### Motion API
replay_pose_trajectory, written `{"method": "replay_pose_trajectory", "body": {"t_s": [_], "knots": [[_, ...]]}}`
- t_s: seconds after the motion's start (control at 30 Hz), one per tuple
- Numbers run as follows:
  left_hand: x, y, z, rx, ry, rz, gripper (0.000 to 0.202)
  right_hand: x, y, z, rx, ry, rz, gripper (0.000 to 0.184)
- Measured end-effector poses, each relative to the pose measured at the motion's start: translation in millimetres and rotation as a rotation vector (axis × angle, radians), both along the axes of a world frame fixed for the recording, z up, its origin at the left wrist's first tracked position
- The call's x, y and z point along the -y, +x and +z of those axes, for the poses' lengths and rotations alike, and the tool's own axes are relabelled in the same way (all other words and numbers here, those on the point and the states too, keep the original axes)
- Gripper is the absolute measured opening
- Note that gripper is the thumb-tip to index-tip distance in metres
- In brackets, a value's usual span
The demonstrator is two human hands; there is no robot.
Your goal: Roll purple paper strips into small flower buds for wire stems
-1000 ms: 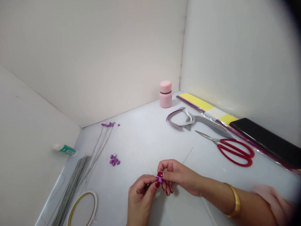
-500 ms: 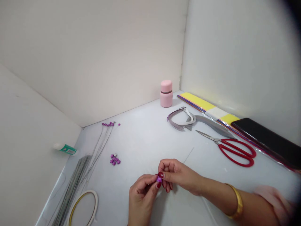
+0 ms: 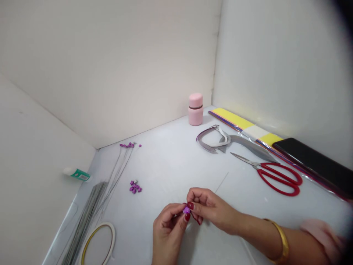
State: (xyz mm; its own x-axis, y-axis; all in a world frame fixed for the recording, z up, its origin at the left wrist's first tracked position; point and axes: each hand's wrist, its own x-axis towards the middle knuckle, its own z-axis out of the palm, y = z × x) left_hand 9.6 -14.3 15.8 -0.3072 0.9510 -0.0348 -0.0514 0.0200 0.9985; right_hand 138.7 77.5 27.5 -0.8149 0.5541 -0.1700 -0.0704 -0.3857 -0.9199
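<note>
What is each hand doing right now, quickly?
Left hand: closed, fingers pinching a small purple piece.
Right hand: closed, fingers pinching the same piece from the other side.

Small piece (image 3: 186,210) between left hand (image 3: 169,230) and right hand (image 3: 212,209). On the table (image 3: 165,165): jar (image 3: 195,109) toward the back corner, paper strips (image 3: 212,140) behind scissors (image 3: 275,179), phone (image 3: 311,162) farther right, wire stems (image 3: 82,224) and tape roll (image 3: 97,244) front left.
</note>
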Motion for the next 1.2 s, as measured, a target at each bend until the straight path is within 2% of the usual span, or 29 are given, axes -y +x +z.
{"method": "replay_pose_trajectory", "body": {"t_s": [0.23,0.47,0.57,0.73,0.93,1.07,1.2], "knots": [[-2,9,-3.7,0.192,-0.001,0.067,0.013,5,-2,-4.4,-0.067,-0.183,-0.03,0.032],[-4,10,5.8,0.424,-0.073,0.028,0.014,4,-2,-6.0,-0.078,-0.178,-0.026,0.032],[-4,7,1.7,0.458,-0.07,-0.014,0.011,3,-2,-4.2,-0.065,-0.154,-0.026,0.033],[-3,6,-6.3,0.542,-0.112,0.015,0.013,4,-2,-1.5,-0.045,-0.13,-0.012,0.034],[-4,9,0.1,0.533,-0.115,0.025,0.009,4,-1,-1.6,-0.018,-0.075,-0.017,0.035],[-5,8,3.6,0.537,-0.056,-0.036,0.005,3,-1,-3.8,-0.023,-0.1,-0.01,0.033],[-5,8,-0.7,0.584,-0.005,-0.076,0.004,2,-1,-8.1,-0.078,-0.198,0.045,0.031]]}}
